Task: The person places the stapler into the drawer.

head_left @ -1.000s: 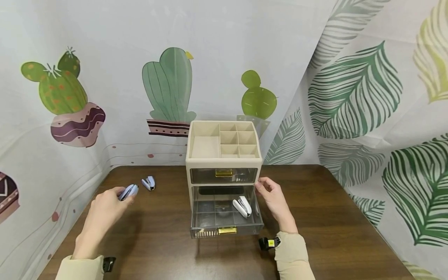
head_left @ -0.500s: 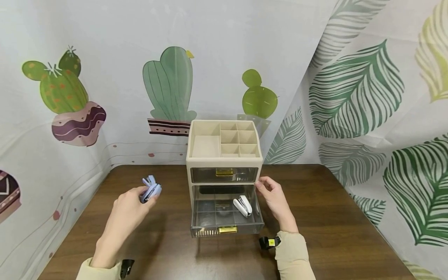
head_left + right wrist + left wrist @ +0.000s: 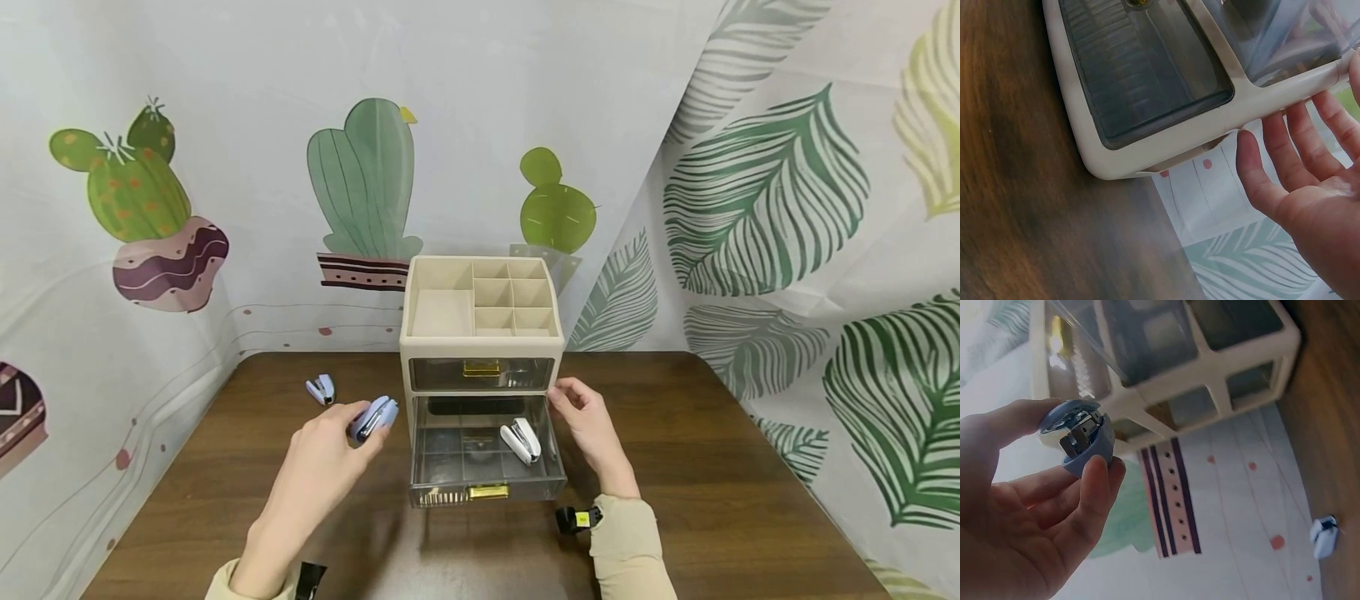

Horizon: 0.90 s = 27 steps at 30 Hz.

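My left hand [image 3: 322, 467] pinches a blue stapler [image 3: 373, 418] between thumb and fingers, just left of the open drawer. In the left wrist view the stapler [image 3: 1082, 437] shows its metal end. My right hand [image 3: 588, 425] touches the right side of the cream desktop organizer [image 3: 480, 342]. Its fairly straight fingers [image 3: 1285, 150] lie along that side in the right wrist view. A clear drawer [image 3: 442, 467] with a gold handle is pulled out. Inside it lies a white stapler [image 3: 521, 442]. A smaller blue stapler [image 3: 321, 389] rests on the table at the left.
The organizer's upper drawer [image 3: 435, 376] is closed, and its top has several compartments. It stands near the back of the brown wooden table [image 3: 712, 467]. Behind hangs a printed curtain [image 3: 465, 108] with cacti and leaves.
My left hand has carried the blue stapler rightward, past the smaller blue one, to beside the pulled-out drawer. My right hand has stayed at the organizer's side.
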Each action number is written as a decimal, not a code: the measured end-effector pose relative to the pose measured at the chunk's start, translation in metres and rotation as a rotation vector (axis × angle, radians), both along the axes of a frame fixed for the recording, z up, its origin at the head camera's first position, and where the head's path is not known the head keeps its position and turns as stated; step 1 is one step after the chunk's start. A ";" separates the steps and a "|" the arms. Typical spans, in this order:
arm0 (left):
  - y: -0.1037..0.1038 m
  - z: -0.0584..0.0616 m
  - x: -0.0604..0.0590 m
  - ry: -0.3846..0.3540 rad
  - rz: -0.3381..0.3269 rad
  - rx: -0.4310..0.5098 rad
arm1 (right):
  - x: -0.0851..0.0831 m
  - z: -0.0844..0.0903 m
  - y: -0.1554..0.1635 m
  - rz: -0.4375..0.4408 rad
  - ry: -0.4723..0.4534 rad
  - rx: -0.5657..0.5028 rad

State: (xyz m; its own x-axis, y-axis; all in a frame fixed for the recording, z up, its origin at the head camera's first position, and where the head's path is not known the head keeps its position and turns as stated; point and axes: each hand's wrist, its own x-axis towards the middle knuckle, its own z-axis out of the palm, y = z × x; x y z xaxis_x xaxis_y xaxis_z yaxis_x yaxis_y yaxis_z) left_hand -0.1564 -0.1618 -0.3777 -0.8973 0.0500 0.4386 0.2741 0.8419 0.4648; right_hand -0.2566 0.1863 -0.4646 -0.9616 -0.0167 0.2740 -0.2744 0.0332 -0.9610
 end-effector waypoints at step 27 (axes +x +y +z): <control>0.065 0.005 -0.008 0.083 -0.238 -0.187 | -0.001 -0.001 0.001 0.016 0.013 -0.006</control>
State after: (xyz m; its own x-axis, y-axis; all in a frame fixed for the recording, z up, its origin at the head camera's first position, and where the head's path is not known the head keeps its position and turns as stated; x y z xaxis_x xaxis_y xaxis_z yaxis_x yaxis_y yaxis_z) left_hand -0.1644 -0.0968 -0.3725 -0.8120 0.3412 0.4735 0.5047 0.8180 0.2759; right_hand -0.2572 0.1877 -0.4661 -0.9576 -0.0307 0.2866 -0.2873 0.0229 -0.9576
